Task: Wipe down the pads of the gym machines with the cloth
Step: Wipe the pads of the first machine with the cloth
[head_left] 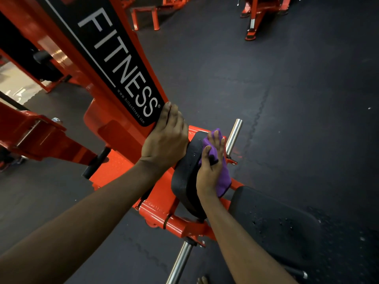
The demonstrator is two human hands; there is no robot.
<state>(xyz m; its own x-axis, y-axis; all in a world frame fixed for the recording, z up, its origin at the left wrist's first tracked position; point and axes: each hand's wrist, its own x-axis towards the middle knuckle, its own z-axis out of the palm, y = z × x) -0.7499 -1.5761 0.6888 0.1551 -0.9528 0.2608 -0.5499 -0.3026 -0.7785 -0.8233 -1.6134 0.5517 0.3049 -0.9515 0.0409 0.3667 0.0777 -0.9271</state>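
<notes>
A black upright pad (185, 177) is bolted to the orange machine frame (114, 128) in the middle of the view. My right hand (211, 167) presses a purple cloth (222, 177) flat against the pad's face, fingers straight and spread, with the thumb over a fold of the cloth. Water drops dot the pad near the cloth. My left hand (164, 138) rests on the edge of the frame's black "FITNESS" panel (121, 64), its fingers laid along the panel's lower corner. A second black seat pad (283, 224), wet with droplets, lies at the lower right.
Chrome bars stick out of the frame at the upper right (233, 136) and bottom centre (180, 263). An orange arm (41, 138) reaches to the left. Dark rubber floor (287, 89) surrounds the machine. Other orange machines (258, 15) stand at the back.
</notes>
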